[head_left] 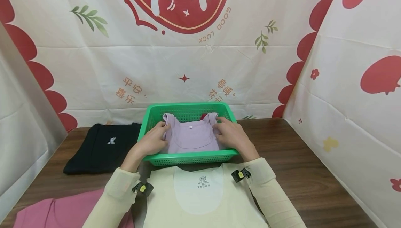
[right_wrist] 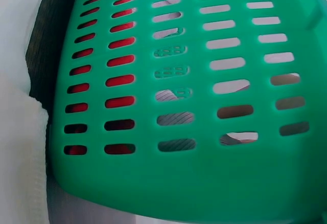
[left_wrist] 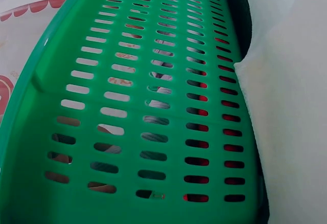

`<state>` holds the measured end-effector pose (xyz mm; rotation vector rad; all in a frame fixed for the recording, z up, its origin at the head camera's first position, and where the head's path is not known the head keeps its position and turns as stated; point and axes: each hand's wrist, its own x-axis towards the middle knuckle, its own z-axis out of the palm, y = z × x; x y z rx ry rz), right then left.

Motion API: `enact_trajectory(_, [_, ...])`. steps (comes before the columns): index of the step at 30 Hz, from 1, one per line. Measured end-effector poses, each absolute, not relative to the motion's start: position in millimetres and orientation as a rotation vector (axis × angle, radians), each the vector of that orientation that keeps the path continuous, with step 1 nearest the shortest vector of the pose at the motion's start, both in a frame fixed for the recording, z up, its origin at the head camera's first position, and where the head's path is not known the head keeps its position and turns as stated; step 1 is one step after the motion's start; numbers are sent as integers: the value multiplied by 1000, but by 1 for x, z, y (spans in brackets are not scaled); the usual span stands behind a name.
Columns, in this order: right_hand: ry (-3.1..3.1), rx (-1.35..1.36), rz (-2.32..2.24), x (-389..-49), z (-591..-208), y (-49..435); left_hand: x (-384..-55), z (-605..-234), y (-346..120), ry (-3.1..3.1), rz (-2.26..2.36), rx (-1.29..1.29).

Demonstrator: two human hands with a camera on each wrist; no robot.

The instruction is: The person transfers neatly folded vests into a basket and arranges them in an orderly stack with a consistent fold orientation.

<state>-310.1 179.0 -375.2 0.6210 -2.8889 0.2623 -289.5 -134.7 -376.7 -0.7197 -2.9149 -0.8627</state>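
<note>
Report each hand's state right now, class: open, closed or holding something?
Left hand: holding one side of the lavender garment.
Right hand: holding its opposite side.

1. One green, rectangular, perforated plastic basket [head_left: 194, 158].
2. Four cloth garments: one lavender top [head_left: 194, 137], one black folded top [head_left: 98, 153], one pink folded garment [head_left: 70, 210], one cream top [head_left: 161, 200].
3. Red contents [right_wrist: 120, 81] inside the basket: number hidden.
4. Two bare hands [head_left: 153, 139] [head_left: 232, 134].
5. Two small black wrist cameras [head_left: 143, 188] [head_left: 240, 175].
6. One brown wood-grained table [head_left: 282, 144].

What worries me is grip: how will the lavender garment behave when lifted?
The lavender garment will probably flop, as its shoulder edges curl softly. It may be light, the cloth looking thin. Its matte surface seems unlikely to slip.
</note>
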Motion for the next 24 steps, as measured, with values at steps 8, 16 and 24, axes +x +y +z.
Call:
enact_trajectory(8, [-2876,611,308,-308,-376,182,-286,-378,-132,-2931,-839,-717])
enact_trajectory(16, [-2856,595,332,-307,-376,182,-284,-378,-132,-2934,-808,-692])
enact_trajectory(24, [-2858,571,337,-304,-378,180,-280,-380,-132,-2968,-815,-637])
